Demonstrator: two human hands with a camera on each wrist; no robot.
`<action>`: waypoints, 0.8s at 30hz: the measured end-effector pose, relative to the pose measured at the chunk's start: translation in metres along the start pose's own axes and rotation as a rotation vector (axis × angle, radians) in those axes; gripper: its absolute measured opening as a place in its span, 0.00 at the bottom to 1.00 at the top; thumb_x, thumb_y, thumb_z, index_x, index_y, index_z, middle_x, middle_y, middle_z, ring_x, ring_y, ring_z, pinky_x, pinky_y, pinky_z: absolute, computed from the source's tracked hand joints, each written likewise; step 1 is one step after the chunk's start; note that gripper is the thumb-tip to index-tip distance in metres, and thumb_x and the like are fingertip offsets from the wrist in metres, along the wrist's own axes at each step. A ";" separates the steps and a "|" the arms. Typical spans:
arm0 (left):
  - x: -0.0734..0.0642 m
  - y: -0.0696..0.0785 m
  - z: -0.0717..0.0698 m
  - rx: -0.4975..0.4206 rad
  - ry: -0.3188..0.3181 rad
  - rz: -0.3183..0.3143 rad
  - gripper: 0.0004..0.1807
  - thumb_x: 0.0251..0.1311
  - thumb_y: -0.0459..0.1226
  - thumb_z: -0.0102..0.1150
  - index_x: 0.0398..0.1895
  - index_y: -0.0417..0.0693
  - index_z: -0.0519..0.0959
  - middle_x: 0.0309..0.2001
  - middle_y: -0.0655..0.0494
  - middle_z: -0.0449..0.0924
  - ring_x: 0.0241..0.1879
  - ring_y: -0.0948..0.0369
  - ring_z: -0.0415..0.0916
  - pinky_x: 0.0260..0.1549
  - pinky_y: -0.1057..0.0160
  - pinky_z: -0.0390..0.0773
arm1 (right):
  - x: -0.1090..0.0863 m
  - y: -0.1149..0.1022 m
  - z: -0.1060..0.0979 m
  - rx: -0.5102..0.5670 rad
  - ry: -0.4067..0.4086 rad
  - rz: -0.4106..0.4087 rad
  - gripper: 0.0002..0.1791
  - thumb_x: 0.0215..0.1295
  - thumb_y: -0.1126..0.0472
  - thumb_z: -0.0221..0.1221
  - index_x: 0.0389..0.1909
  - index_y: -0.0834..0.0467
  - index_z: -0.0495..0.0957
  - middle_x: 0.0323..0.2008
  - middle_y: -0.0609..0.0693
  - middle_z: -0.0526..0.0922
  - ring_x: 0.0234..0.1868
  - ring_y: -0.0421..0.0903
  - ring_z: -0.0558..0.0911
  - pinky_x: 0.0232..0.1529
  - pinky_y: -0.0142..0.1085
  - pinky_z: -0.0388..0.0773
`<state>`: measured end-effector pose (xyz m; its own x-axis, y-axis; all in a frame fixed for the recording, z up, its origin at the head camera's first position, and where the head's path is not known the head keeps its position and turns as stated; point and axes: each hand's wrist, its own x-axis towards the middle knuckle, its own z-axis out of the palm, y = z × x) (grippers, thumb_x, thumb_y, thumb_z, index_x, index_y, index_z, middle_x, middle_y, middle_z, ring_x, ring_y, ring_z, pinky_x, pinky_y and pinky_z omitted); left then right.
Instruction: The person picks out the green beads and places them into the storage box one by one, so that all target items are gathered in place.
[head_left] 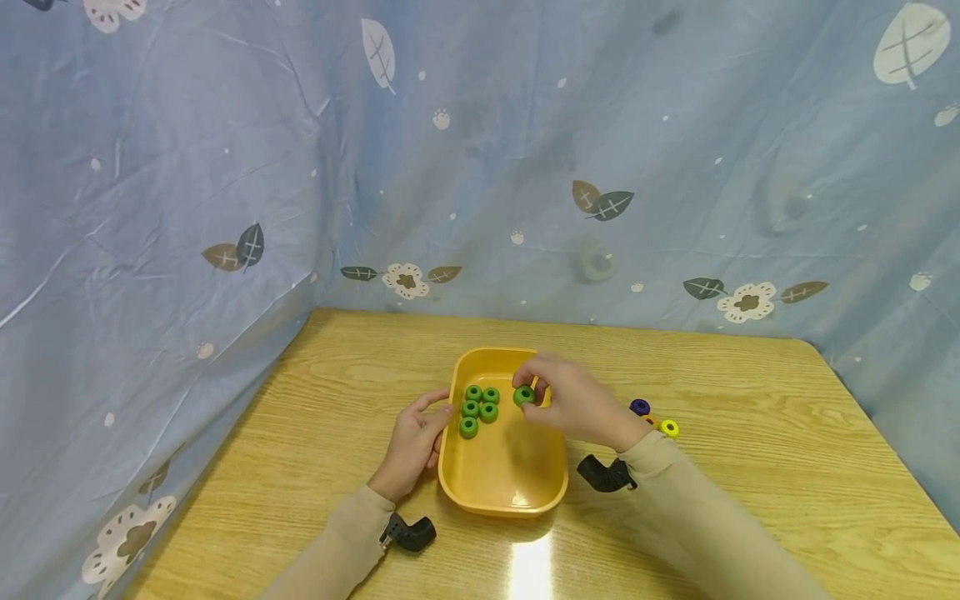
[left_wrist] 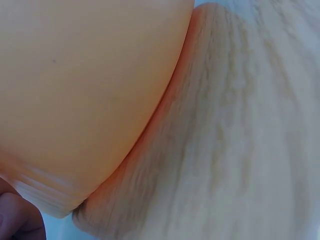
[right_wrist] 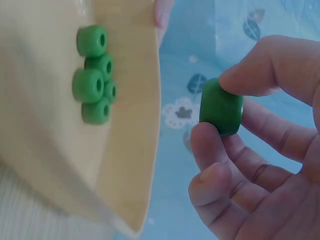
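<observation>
A yellow plastic tray (head_left: 504, 475) lies on the table, with several green beads (head_left: 470, 409) grouped at its left side. My right hand (head_left: 573, 404) pinches another chunky green bead (right_wrist: 221, 107) between thumb and fingers, above the tray's right part. In the right wrist view its side faces the camera, clear of the tray's rim. My left hand (head_left: 412, 437) holds the tray's left edge, thumb at the rim and fingers along the outside. Only a bit of that hand shows in the left wrist view, beside the tray's wall (left_wrist: 95, 85).
Right of the tray, partly behind my right forearm, lie a purple bead (head_left: 640, 407), an orange bead (head_left: 651, 422) and a yellow bead (head_left: 669, 428). The wooden table (head_left: 787, 467) meets a blue patterned cloth (head_left: 487, 167) at the back and left.
</observation>
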<state>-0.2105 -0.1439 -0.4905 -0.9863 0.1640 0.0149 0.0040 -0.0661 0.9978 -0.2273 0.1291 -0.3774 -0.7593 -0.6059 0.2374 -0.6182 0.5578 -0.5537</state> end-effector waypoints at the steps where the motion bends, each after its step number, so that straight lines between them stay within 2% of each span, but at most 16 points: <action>1: 0.000 -0.001 0.000 0.000 -0.005 0.002 0.25 0.79 0.39 0.54 0.73 0.37 0.67 0.14 0.60 0.72 0.08 0.67 0.62 0.09 0.71 0.65 | 0.003 -0.001 0.002 -0.004 -0.010 -0.009 0.11 0.65 0.66 0.68 0.46 0.55 0.81 0.43 0.47 0.81 0.37 0.45 0.81 0.40 0.34 0.81; 6: 0.001 -0.002 -0.001 -0.003 -0.015 0.007 0.26 0.79 0.40 0.53 0.73 0.37 0.67 0.14 0.60 0.72 0.08 0.67 0.62 0.09 0.71 0.65 | 0.013 -0.006 0.011 -0.023 -0.053 -0.028 0.12 0.64 0.66 0.69 0.47 0.57 0.82 0.44 0.48 0.83 0.36 0.44 0.81 0.41 0.33 0.81; 14: 0.000 -0.001 -0.001 -0.012 -0.011 -0.009 0.26 0.79 0.40 0.53 0.73 0.38 0.67 0.14 0.60 0.71 0.08 0.67 0.62 0.09 0.71 0.65 | 0.030 -0.013 0.029 -0.037 -0.121 -0.035 0.11 0.62 0.68 0.70 0.44 0.59 0.83 0.40 0.50 0.83 0.31 0.40 0.79 0.36 0.30 0.78; 24: 0.000 -0.002 -0.001 -0.030 -0.013 -0.008 0.24 0.79 0.39 0.53 0.73 0.40 0.68 0.14 0.61 0.72 0.08 0.67 0.61 0.09 0.71 0.64 | 0.043 -0.012 0.043 -0.096 -0.163 0.009 0.10 0.59 0.67 0.72 0.41 0.58 0.82 0.38 0.49 0.81 0.33 0.41 0.76 0.38 0.33 0.77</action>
<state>-0.2104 -0.1445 -0.4920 -0.9841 0.1776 0.0078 -0.0091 -0.0938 0.9956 -0.2442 0.0722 -0.3949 -0.7267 -0.6802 0.0961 -0.6340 0.6103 -0.4749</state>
